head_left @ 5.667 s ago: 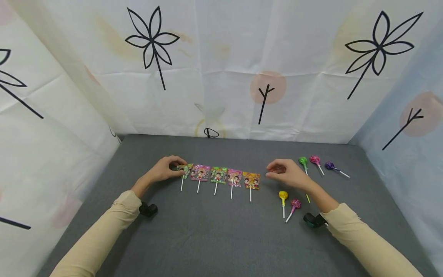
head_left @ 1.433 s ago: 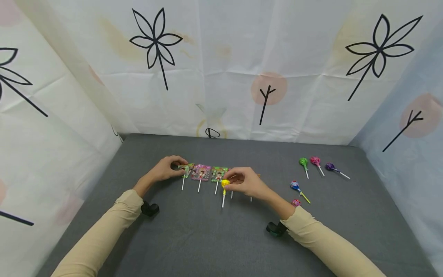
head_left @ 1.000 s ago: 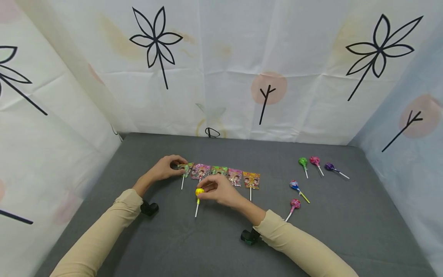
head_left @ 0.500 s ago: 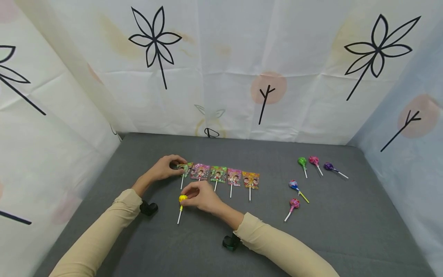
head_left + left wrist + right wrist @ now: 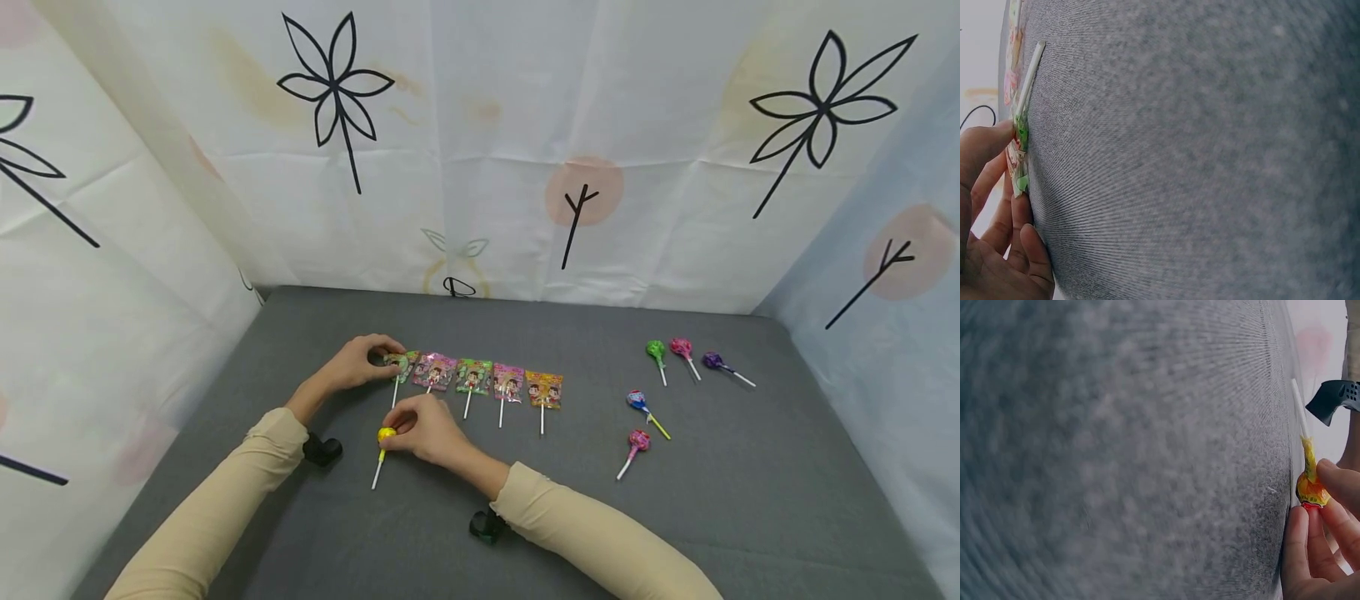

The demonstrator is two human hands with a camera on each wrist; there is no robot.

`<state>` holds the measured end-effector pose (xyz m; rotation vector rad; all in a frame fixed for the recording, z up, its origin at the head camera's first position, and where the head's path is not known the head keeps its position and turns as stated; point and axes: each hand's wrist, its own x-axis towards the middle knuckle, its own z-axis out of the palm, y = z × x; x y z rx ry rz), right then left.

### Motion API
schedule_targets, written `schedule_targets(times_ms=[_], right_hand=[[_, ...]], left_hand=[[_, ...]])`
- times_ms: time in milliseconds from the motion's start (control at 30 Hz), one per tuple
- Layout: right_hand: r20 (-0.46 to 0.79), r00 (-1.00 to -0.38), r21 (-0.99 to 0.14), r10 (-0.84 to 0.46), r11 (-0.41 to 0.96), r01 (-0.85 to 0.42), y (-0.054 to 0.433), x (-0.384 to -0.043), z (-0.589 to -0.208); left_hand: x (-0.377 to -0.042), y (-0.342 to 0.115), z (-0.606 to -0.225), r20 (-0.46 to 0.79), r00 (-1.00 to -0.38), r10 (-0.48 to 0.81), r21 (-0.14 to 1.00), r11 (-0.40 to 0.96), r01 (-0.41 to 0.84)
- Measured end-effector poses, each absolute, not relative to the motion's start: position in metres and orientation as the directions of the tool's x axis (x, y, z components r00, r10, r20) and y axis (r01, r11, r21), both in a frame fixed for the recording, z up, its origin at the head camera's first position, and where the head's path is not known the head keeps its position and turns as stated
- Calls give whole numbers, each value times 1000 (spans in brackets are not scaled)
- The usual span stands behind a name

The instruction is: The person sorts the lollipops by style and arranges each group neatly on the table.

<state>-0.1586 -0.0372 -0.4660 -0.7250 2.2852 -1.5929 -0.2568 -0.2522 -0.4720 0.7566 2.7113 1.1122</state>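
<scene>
My left hand [image 5: 354,365] holds the green-wrapped flat lollipop [image 5: 405,367] at the left end of a row, thumb at one edge and fingertips at the other. In the left wrist view that packet [image 5: 1021,134] and its white stick show beside the thumb. My right hand [image 5: 431,432] pinches a round yellow lollipop [image 5: 386,435] by its head, in front of the row's left end. Its stick points toward the front. The right wrist view shows thumb and fingers about the yellow wrapper [image 5: 1311,489], close to the cloth.
The row goes on rightward with pink [image 5: 434,372], green [image 5: 474,377], pink [image 5: 508,384] and orange [image 5: 543,390] flat lollipops. At the right lie round lollipops: green [image 5: 656,350], pink [image 5: 682,347], purple [image 5: 713,360], blue [image 5: 637,400] and another pink one [image 5: 639,441]. Grey cloth [image 5: 570,517] covers the table.
My right hand has taken the yellow lollipop from the right side and carried it left, past the row's front, slowing lately. The left hand has stayed at the green packet.
</scene>
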Motion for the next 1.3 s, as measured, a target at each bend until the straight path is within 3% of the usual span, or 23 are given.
schedule_targets(times_ms=[767,1300], right_hand=[[65,-808,-883,-586,344,-320,-39,-155,-467],[46,-811,-906,-584,317,-280,-38,-156,-465]], left_hand=[[-259,-252,-474,68,-875,480,677,622,393],[-258,-254,-474,91,-859,503,686,594,420]])
